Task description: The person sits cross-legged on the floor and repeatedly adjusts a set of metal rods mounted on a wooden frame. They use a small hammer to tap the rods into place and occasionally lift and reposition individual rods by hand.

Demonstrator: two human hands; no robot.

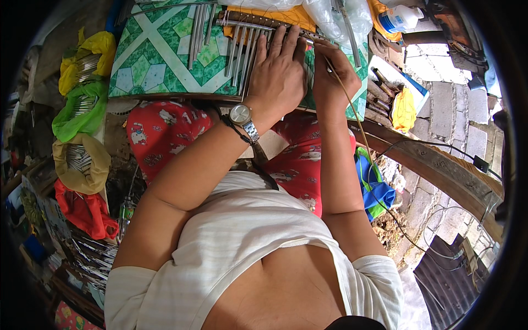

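Note:
My left hand, with a silver watch at its wrist, lies flat with fingers stretched over a row of slim metal tubes. Its fingertips reach a brown strip with small dots along it. Just right of it, my right hand is closed in a pinch by the strip's right end. From that grip a thin tan cord or rod runs down to the right. What lies right at the pinching fingertips is too small to make out. More loose tubes lie left of the row.
The green patterned tabletop also bears clear plastic bags. Yellow, green, tan and red bags, several with metal pieces inside, line the left. A white bottle, hand tools and a wooden beam are at right.

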